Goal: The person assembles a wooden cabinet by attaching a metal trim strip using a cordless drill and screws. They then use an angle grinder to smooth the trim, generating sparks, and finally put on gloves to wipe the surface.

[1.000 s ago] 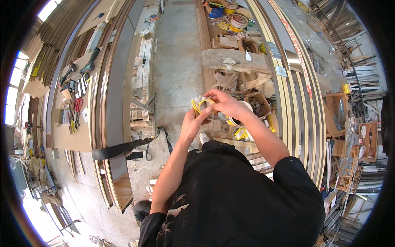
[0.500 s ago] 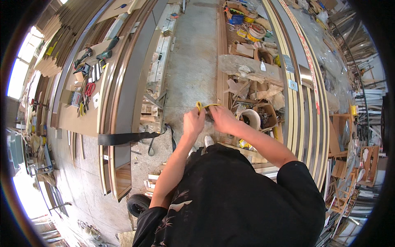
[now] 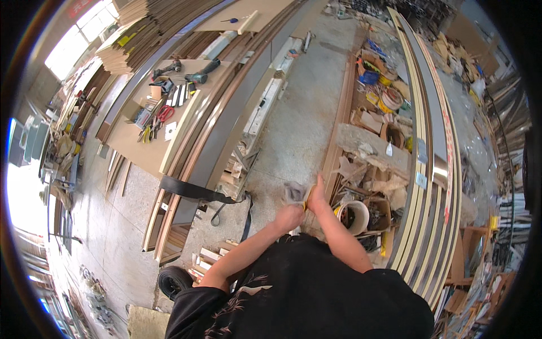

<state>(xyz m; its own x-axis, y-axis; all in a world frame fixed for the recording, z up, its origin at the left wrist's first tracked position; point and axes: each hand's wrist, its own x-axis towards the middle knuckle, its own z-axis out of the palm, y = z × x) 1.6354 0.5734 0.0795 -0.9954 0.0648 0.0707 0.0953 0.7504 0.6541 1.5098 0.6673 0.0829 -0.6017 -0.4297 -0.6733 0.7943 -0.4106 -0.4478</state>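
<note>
Both hands, left hand (image 3: 289,216) and right hand (image 3: 316,198), grip a yellow tape roll (image 3: 305,199), now lowered from chest height, strip pulled out.

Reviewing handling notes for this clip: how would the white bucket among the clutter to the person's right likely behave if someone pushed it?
The white bucket stands upright with a wide open mouth, so it probably slides rather than rolls. Its walls look like thin plastic, likely light and a little flexible. Scraps crowd around it, so a push would probably jam it against them.

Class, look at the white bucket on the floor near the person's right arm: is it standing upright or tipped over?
Upright. The white bucket shows its round open mouth facing up toward the camera, dark inside, just right of the right hand. Its contents cannot be made out.
</note>
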